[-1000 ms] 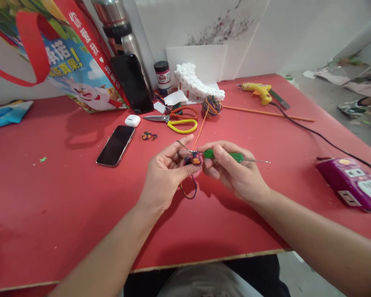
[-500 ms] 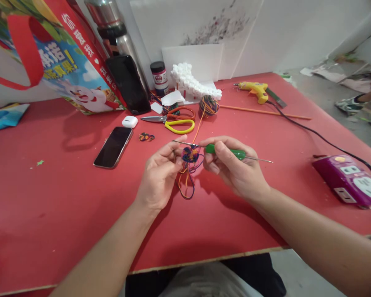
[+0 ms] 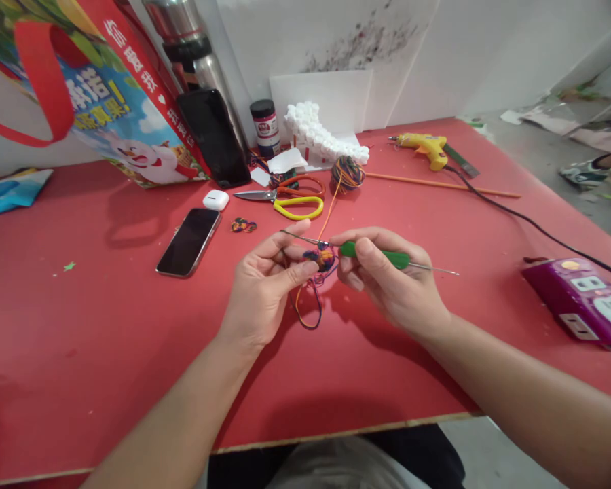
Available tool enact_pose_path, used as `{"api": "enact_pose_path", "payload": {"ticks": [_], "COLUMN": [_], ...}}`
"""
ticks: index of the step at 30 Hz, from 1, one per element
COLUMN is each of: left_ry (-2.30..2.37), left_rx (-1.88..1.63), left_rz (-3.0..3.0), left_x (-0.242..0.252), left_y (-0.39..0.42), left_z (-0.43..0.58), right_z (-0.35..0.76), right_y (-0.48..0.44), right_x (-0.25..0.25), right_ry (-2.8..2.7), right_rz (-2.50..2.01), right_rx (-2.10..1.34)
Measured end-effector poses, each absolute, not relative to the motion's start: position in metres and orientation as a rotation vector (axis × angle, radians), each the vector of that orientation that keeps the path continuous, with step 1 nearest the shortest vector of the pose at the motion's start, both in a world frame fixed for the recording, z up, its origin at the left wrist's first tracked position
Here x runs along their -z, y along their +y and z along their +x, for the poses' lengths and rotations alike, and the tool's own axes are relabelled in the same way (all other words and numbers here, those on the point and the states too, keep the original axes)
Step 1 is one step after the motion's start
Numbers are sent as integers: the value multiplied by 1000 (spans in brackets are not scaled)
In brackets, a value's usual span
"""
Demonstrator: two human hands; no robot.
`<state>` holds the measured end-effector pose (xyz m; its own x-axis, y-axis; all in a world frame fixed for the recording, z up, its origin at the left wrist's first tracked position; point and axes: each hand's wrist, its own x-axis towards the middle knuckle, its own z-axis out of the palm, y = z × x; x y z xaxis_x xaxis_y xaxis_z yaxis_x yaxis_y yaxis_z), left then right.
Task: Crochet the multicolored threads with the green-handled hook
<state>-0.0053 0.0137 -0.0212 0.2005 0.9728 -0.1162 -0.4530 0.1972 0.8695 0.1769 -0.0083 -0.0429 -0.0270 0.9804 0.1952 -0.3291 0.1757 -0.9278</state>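
My left hand (image 3: 265, 292) pinches a small multicoloured crochet piece (image 3: 326, 258) between thumb and fingers. My right hand (image 3: 392, 285) is closed round the green handle of a double-ended crochet hook (image 3: 400, 259). The hook's left shaft passes over the top of the piece with a loop of yarn on it, its tip near my left index finger. An orange strand climbs from the piece to a variegated yarn ball (image 3: 347, 175). Loose purple and orange yarn (image 3: 310, 319) hangs in a loop below my fingers.
On the red table (image 3: 147, 380) lie scissors (image 3: 298, 206), a phone (image 3: 188, 242), an earbud case (image 3: 216, 200) and a small crocheted scrap (image 3: 243, 225). A yellow glue gun (image 3: 422, 146) with its cord and a purple power socket (image 3: 580, 299) are at right. A bag (image 3: 147, 149) stands back left.
The crochet piece has turned in my left fingers, showing more orange, and my left thumb has shifted over it. The whole view has moved slightly. Both grips are kept.
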Motion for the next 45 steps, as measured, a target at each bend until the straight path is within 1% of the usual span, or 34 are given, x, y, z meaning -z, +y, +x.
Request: {"api": "enact_pose_path", "payload": {"ticks": [7, 17, 29, 37, 45], "left_ry": [766, 782, 736, 721, 756], "left_rx": [-1099, -1123, -1143, -1150, -1168], "left_rz": [754, 730, 716, 664, 735], "left_x": [20, 20, 18, 18, 18], "left_y": [15, 13, 12, 14, 13], "left_z": [-6, -7, -5, -7, -7], "right_z": [175, 175, 176, 175, 177], "right_y": [-8, -8, -17, -18, -16], "right_x": [43, 45, 43, 48, 46], "right_ry": [-1083, -1090, -1407, -1435, -1550], "right_rz": [-785, -796, -866, -876, -782], "right_rx": [-1262, -1221, -851, -786, -706]}}
